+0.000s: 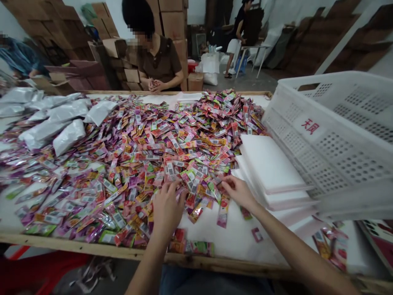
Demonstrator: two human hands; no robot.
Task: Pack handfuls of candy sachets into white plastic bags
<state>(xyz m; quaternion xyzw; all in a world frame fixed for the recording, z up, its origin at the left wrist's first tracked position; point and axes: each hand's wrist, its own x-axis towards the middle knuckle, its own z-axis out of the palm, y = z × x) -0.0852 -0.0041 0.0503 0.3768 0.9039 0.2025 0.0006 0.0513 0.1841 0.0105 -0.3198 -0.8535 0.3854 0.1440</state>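
A large heap of small pink, red and yellow foil sachets (132,164) with barcodes covers most of the white-topped table (236,241). My left hand (167,209) rests palm down on the near edge of the heap, fingers apart. My right hand (238,191) reaches in from the right, its fingertips curled against the sachets. I cannot tell whether those fingers pinch one. A loose sachet (222,213) lies just below my right hand, and another (257,234) lies on the bare tabletop nearer me.
Silver foil bags (52,129) lie at the left end of the table. White foam sheets (270,164) and a white perforated plastic crate (331,139) stand at the right. A co-worker (159,61) sits across the table, hands together. Cardboard boxes (170,24) are stacked behind.
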